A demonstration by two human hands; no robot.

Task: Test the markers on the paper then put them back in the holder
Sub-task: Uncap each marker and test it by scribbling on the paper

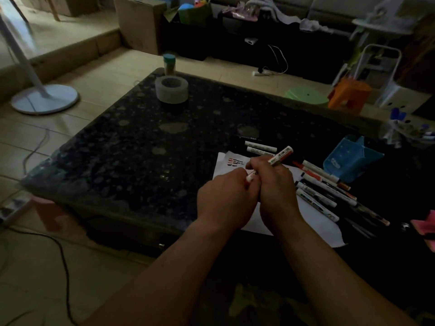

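My right hand [274, 184] grips a white marker [281, 156] with red markings, its rear end pointing up and to the right. My left hand [223, 196] pinches the red cap [249, 178] at the marker's lower end, right against my right hand. Both hands hover over a white paper [226, 165] that bears red and black test strokes. Several white markers [322, 191] lie in a loose pile on the paper's right side, and two more markers [260, 147] lie just beyond the paper. The blue holder [350, 161] lies tipped over to the right.
A grey tape roll [171, 89] and a jar with a teal lid [170, 64] stand at the far edge of the dark speckled table [141, 142]. A pink object [426, 227] sits at the right edge. Stools, a fan base and cables occupy the floor around.
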